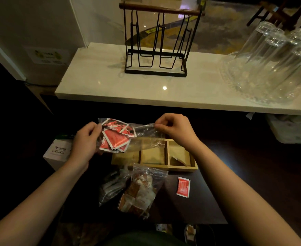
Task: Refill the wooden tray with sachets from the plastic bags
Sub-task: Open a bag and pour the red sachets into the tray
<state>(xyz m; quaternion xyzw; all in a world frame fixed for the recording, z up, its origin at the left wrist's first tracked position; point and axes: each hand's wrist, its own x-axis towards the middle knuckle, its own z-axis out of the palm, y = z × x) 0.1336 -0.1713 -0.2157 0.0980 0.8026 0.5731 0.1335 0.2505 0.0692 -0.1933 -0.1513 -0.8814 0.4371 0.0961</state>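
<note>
A clear plastic bag of red sachets (116, 137) hangs sideways above the wooden tray (181, 168). My left hand (85, 141) grips the bag's full end, and my right hand (174, 128) pinches its empty open end. The tray has three compartments; one brown sachet (179, 160) lies in the right one. On the dark table in front of the tray lie a bag of brown sachets (139, 192), a bag of dark sachets (110, 187) and one loose red sachet (183, 186).
A white box (57, 153) sits left of the tray, under my left wrist. Beyond is a raised white marble counter (110, 86) with a black wire rack (156, 50) and several upturned glasses (274, 68) on a glass tray. White packaging (291, 130) lies at the right.
</note>
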